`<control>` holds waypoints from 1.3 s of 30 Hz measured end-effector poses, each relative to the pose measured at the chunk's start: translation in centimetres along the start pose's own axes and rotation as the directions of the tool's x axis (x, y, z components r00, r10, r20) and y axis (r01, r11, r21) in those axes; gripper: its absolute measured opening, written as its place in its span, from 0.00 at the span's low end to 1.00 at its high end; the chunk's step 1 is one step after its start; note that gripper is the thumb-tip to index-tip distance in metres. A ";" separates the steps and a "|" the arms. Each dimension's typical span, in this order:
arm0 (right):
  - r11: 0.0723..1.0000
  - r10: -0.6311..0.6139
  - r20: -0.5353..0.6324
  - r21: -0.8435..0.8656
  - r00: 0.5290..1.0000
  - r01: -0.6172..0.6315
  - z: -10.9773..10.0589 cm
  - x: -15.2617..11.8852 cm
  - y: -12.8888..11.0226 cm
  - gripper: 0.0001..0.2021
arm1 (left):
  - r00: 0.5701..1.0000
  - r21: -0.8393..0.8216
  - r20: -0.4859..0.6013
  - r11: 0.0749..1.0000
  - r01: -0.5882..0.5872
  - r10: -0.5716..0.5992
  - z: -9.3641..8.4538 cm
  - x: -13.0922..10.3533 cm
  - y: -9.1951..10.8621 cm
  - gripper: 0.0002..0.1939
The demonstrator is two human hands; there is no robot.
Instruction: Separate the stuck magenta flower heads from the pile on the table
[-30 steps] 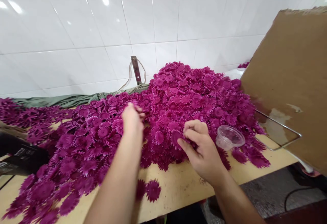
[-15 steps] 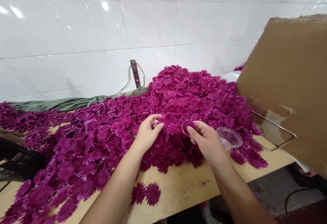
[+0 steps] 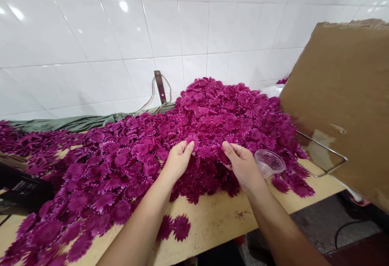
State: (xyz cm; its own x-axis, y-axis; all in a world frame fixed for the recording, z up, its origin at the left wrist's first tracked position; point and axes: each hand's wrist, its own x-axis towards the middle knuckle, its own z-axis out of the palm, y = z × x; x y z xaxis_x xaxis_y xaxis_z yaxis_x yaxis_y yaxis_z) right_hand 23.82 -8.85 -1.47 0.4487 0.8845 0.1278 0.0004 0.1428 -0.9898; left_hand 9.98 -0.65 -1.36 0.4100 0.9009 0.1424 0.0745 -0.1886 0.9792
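Note:
A big heap of magenta artificial flower pieces spreads over the pale wooden table. My left hand pinches a magenta flower between thumb and index finger at the front of the heap. To its right, my right hand has thumb and fingers closed on another magenta flower, partly hidden by the fingers. A gap lies between the two hands. Two loose flowers lie near the table's front edge, beside my left forearm.
A clear plastic cup stands right of my right hand. A large cardboard piece and a metal wire frame are at the right. At the left is a black box. Green cloth lies along the tiled wall.
My left thumb and index finger have closed together on a flower. My right thumb has shifted up a little, with its flower still held. The view has moved slightly.

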 end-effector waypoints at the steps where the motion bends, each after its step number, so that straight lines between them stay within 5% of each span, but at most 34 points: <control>1: 1.000 -0.009 0.003 -0.008 1.000 0.009 0.0 0.0 -0.1 0.24 | 1.000 0.014 0.009 1.000 0.003 -0.003 0.1 0.1 -0.1 0.19; 8: 0.976 -0.208 0.126 -0.045 0.970 0.215 0.2 0.0 -0.9 0.14 | 0.988 0.050 0.145 0.997 -0.052 0.045 0.8 -0.3 0.7 0.17; 12: 0.970 -0.211 0.250 -0.069 0.945 0.235 1.2 -0.1 -1.5 0.12 | 0.981 0.086 0.187 0.993 -0.077 0.060 1.1 -0.7 1.1 0.20; 16: 0.966 -0.192 0.031 -0.171 0.981 0.194 1.0 0.2 -1.7 0.14 | 0.990 0.101 0.130 0.993 -0.061 0.047 1.0 -1.0 1.3 0.22; 21: 0.979 -0.200 -0.225 -0.020 0.954 0.201 -1.4 2.6 -1.7 0.15 | 0.994 0.122 -0.014 0.987 -0.105 0.108 -0.3 -0.6 0.9 0.19; 24: 0.975 -0.222 -0.184 -0.069 0.958 0.213 -1.8 3.4 -1.6 0.15 | 0.974 0.295 -0.108 0.942 -0.160 0.200 -0.5 -0.1 0.5 0.08; 27: 0.953 -0.258 -0.110 -0.193 0.960 0.234 -1.0 3.2 -1.3 0.13 | 0.920 0.452 -0.160 0.855 -0.253 0.357 0.1 -0.1 0.9 0.17; 30: 0.933 -0.235 -0.004 -0.282 0.972 0.224 -0.3 2.6 -0.9 0.17 | 0.894 0.455 -0.019 0.800 -0.390 0.447 1.1 -0.8 2.1 0.15; 33: 0.920 -0.234 0.050 -0.313 0.971 0.237 0.2 2.2 -0.7 0.19 | 0.912 0.356 0.110 0.841 -0.407 0.394 2.2 -1.3 3.0 0.12; 36: 0.929 -0.230 0.086 -0.277 0.969 0.245 0.5 1.8 -0.9 0.20 | 0.976 0.179 0.057 0.960 -0.215 0.208 2.9 -1.0 3.0 0.06; 39: 0.942 -0.217 0.172 -0.222 0.961 0.252 0.6 1.3 -1.1 0.18 | 0.995 -0.054 -0.029 0.994 -0.092 0.090 2.9 -0.4 2.6 0.02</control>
State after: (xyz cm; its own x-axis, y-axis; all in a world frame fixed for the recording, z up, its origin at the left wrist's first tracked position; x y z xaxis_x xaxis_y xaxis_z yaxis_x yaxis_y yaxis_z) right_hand 23.85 -7.61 -0.19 0.2774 0.8953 0.3485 0.3116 0.2593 -0.9141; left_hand 12.65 -2.65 0.72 0.3884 0.8912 0.2343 -0.0127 -0.2491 0.9684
